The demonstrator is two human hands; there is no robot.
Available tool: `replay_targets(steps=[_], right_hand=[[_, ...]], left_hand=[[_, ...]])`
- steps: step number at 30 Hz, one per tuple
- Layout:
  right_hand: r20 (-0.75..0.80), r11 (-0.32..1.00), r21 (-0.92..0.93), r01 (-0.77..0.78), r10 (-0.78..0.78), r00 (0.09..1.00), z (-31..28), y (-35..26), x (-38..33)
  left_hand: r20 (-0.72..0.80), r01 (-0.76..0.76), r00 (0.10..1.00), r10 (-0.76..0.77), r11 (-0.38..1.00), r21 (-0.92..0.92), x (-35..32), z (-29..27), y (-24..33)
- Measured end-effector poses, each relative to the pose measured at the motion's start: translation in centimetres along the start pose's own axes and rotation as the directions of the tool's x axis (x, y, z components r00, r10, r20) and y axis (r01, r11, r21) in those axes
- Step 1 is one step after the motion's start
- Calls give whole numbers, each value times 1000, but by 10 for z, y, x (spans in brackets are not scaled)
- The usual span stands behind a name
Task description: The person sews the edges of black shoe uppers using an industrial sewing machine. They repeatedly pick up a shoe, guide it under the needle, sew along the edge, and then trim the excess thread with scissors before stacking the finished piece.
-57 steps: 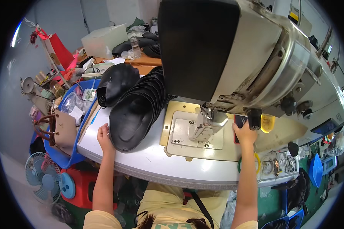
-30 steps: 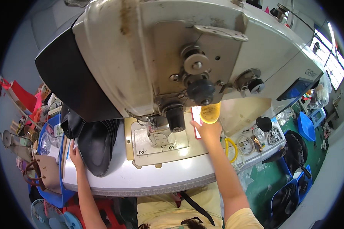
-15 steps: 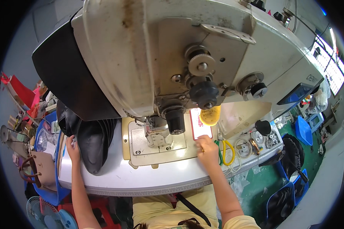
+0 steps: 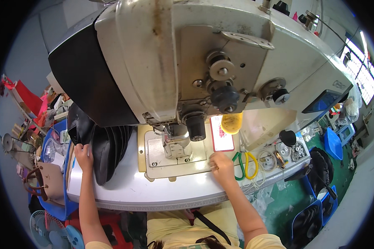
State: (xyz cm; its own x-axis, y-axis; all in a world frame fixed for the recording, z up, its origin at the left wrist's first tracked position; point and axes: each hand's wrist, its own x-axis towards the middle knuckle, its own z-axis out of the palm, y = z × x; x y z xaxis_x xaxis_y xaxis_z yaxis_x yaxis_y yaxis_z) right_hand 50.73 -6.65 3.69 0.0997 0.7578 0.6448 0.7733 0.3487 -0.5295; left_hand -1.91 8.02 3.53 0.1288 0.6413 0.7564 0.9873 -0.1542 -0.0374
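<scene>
Tabletop (image 4: 183, 191) front strip free betw. black stack (image 4: 105, 155) & R hand (image 4: 222, 167). Machine head (image 4: 147, 62) overhangs, blocks top access; foot (image 4: 177, 149) in way below. Phone (image 4: 223, 143), yellow cup (image 4: 232, 124) ahead of R hand; scissors (image 4: 247, 164) block R.

1. The stacked black pieces (image 4: 102, 159) look like smooth, softly glossy leather or plastic.
2. The sewing machine head (image 4: 143, 66) seems smooth, painted metal.
3. The needle plate (image 4: 157, 154) is shiny metal.
4. The white tabletop (image 4: 126, 193) is smooth, glossy.
5. The yellow sleeve (image 4: 264, 242) is matt cloth.
</scene>
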Motion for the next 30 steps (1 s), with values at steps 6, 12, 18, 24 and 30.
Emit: replay_targets(steps=[6, 12, 18, 24, 30], right_hand=[[-99, 975, -202, -96, 77, 992, -18, 22, 29], [-142, 958, -270, -96, 59, 988, -16, 40, 33], [-199, 980, -104, -167, 144, 969, -21, 42, 20], [-216, 983, -71, -171, 153, 964, -19, 40, 20], [-130, 983, -169, -75, 53, 990, -17, 33, 27]], left_hand=[[-102, 106, 989, -106, 994, -3, 1, -3, 6], [-79, 132, 987, -137, 989, -61, -4, 6, -4], [-30, 235, 970, -241, 963, -132, -6, 4, 0], [5, 253, 967, -253, 964, -82, -13, 9, -11], [-80, 257, 960, -267, 960, -115, -26, 28, -30]])
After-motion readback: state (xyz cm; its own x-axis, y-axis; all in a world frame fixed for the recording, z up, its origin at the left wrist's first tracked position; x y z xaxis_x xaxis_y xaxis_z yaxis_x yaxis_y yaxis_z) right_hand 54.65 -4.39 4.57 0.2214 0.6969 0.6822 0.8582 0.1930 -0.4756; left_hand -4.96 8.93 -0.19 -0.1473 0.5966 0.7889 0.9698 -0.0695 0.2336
